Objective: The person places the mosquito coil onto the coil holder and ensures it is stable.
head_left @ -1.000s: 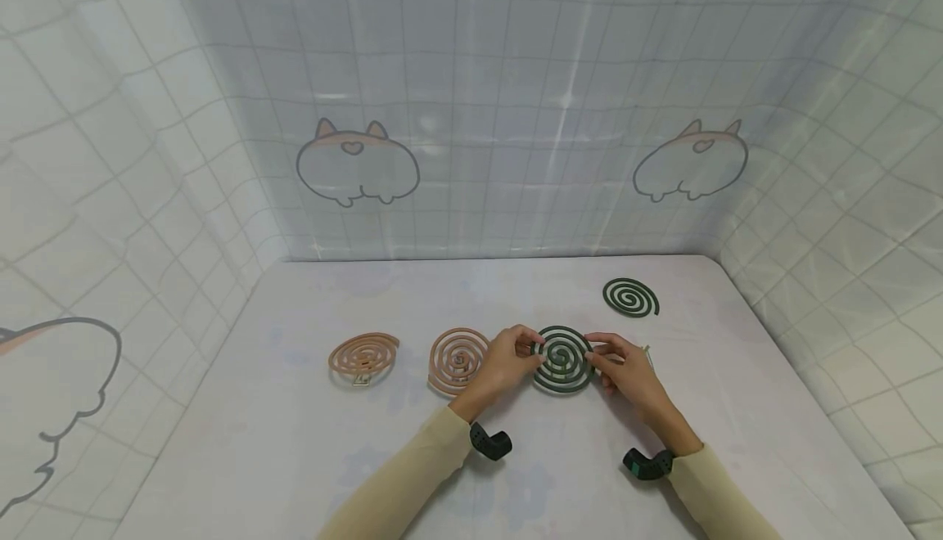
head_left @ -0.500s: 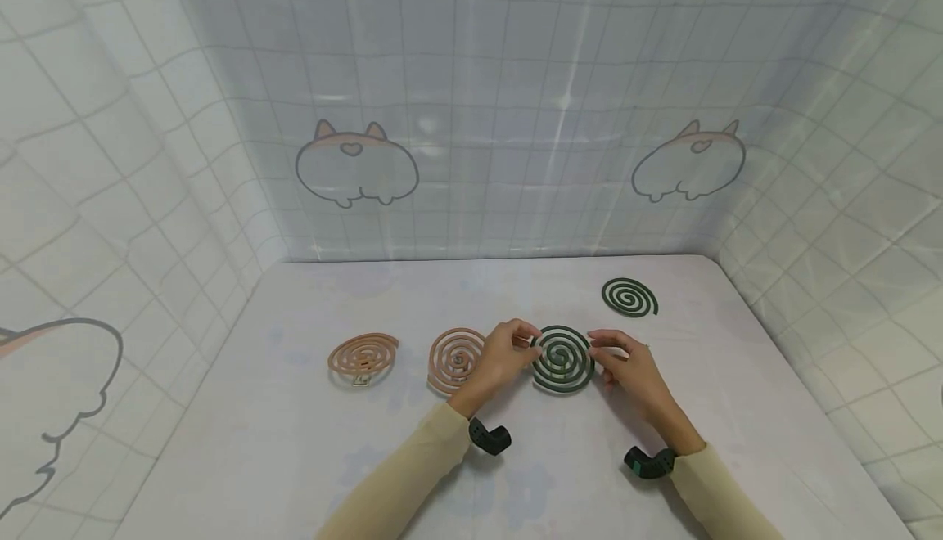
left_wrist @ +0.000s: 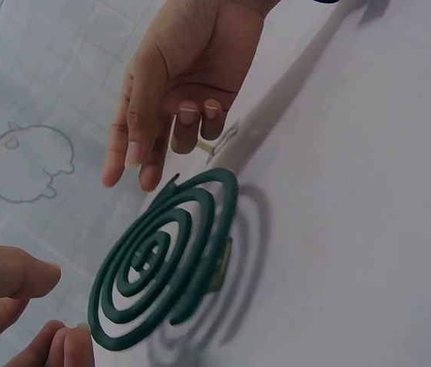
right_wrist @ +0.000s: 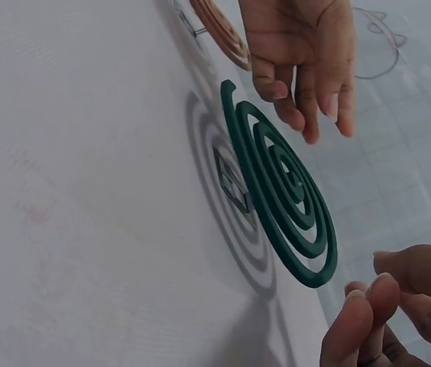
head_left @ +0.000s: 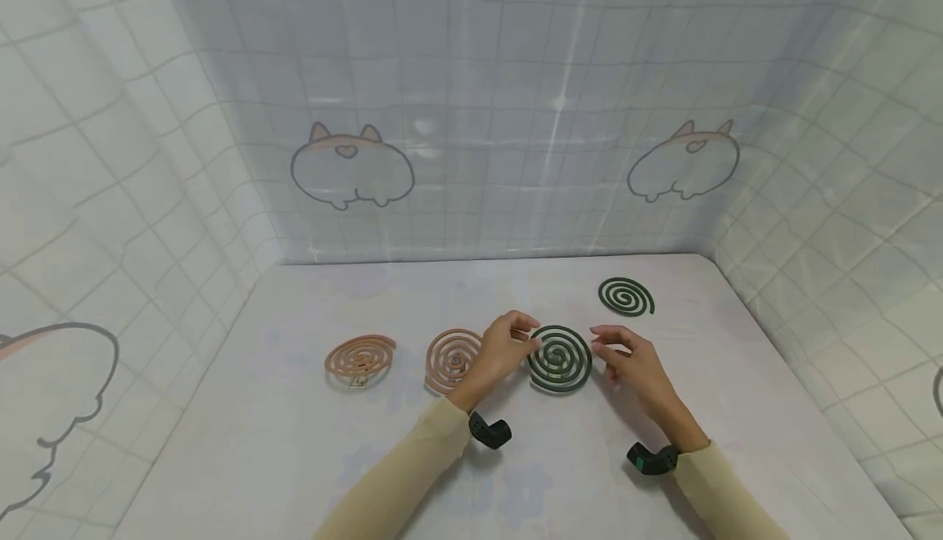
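A dark green mosquito coil (head_left: 559, 359) sits raised and tilted on a small folded metal stand (right_wrist: 231, 183), its spiral shadow falling on the tabletop. On its left side hovers my left hand (head_left: 504, 351), fingers bent loosely and holding nothing; a narrow gap seems to part its fingertips from the rim. My right hand (head_left: 635, 366) hangs on the other side, also without anything in it, its fingertips apart from the coil. Another thin stand (left_wrist: 223, 141) shows beside the right hand in the left wrist view.
Two orange-brown coils stand to the left, a far-left coil (head_left: 360, 357) on a wire stand and a nearer coil (head_left: 446, 360) partly behind my left hand. A second green coil (head_left: 626, 297) lies flat at the back right. Tile-patterned curtains (head_left: 471, 196) enclose the white table (head_left: 295, 458).
Both hands have come away from the green coil, the left up and slightly left, the right outward to the right. The coil stays on its stand.
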Demonstrator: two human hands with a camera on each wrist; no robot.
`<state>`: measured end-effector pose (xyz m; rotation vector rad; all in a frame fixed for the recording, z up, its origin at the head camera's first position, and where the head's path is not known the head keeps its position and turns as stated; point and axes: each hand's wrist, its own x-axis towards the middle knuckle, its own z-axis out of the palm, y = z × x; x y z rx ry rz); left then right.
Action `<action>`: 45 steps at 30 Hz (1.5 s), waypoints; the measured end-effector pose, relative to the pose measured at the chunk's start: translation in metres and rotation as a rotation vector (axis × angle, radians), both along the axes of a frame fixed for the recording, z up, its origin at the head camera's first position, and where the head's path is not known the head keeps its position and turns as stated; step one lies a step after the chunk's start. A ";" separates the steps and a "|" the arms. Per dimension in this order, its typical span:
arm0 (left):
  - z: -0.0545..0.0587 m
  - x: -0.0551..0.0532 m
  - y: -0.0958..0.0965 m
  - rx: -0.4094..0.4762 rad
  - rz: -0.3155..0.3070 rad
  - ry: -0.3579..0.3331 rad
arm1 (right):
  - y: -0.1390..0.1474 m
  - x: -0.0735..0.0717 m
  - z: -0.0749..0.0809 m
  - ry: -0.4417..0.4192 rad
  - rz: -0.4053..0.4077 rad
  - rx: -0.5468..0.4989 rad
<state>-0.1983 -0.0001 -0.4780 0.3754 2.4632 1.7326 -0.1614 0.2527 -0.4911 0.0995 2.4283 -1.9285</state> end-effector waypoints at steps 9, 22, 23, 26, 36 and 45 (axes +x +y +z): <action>0.013 -0.006 0.011 0.019 -0.055 0.034 | 0.007 -0.004 0.002 0.032 -0.019 0.001; 0.021 -0.021 0.040 0.063 -0.105 0.062 | 0.026 -0.010 0.010 0.087 -0.063 0.007; 0.021 -0.022 0.043 0.061 -0.106 0.060 | 0.027 -0.011 0.011 0.088 -0.066 0.007; 0.022 -0.024 0.050 0.064 -0.113 0.062 | 0.031 -0.012 0.012 0.090 -0.073 0.001; 0.023 -0.033 0.076 0.091 -0.153 0.053 | 0.044 -0.018 0.014 0.119 -0.106 0.019; 0.022 -0.037 0.096 0.152 -0.159 -0.027 | 0.058 -0.025 0.010 0.151 -0.153 0.025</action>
